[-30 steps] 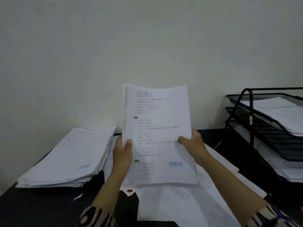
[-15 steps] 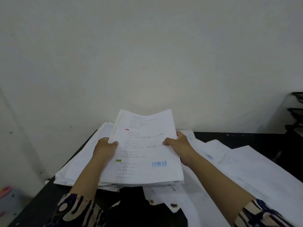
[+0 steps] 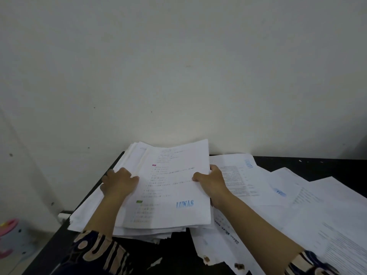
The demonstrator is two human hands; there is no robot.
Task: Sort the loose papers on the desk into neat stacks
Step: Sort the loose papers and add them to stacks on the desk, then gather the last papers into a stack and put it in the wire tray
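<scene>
1. The left hand (image 3: 119, 183) gripped the left edge of a bundle of papers (image 3: 170, 187), thumb on the top sheet, the other fingers curled at the edge.
2. The right hand (image 3: 211, 182) gripped the right edge of the same bundle, thumb on top and fingers beneath.
3. The bundle lay between the two hands, resting on or just above a thicker stack (image 3: 95, 213) at the left end of the black desk (image 3: 309, 163). Whether the bundle touched the stack could not be determined.
4. The top sheet carried a blue stamp reading "LUNAS" (image 3: 184, 204) near the right wrist. A pink mark (image 3: 154, 165) and a green mark (image 3: 139, 201) sat beside the left hand. The printed lines were too blurred to read.
5. Loose sheets (image 3: 278, 195) lay spread on the desk to the right of the right hand, overlapping one another. One just beside that hand bore a blue stamp (image 3: 249, 163) set sideways, probably "LUNAS". Another blue mark farther right was illegible.
6. Both forearms wore patterned sleeves (image 3: 95, 253).
</scene>
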